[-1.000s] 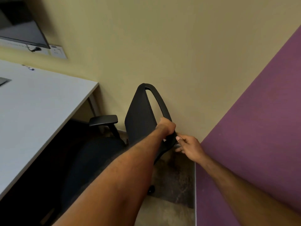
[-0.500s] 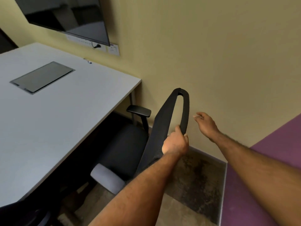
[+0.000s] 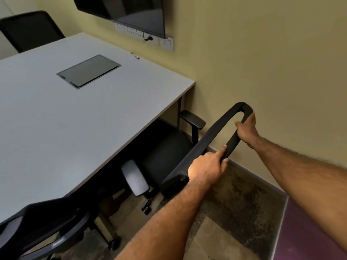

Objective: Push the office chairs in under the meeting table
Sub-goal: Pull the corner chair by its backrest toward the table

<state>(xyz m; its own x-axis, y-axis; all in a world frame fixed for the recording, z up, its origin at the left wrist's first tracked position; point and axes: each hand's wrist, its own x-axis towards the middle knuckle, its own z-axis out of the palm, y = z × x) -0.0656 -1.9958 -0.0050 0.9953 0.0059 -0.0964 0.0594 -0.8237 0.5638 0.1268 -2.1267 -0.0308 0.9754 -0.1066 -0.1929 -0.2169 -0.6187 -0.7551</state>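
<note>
A black office chair [image 3: 169, 154] stands at the near right corner of the white meeting table [image 3: 78, 117], its seat partly under the tabletop. Its backrest [image 3: 216, 132] is seen edge-on, close to the yellow wall. My left hand [image 3: 206, 169] grips the lower part of the backrest rim. My right hand [image 3: 247, 130] holds the upper rim, fingers wrapped over it. A second black chair [image 3: 43, 226] sits at the table's near edge, bottom left. A third chair [image 3: 30, 29] stands at the far side.
A dark screen [image 3: 127, 12] hangs on the yellow wall above a socket strip [image 3: 144, 36]. A grey cable hatch [image 3: 88, 71] is set into the tabletop. A purple partition [image 3: 309, 231] stands at the right. The floor strip between chair and wall is narrow.
My right hand, free in the air half a second ago, has closed on the upper backrest rim. The view has swung left, showing more of the table and a second chair.
</note>
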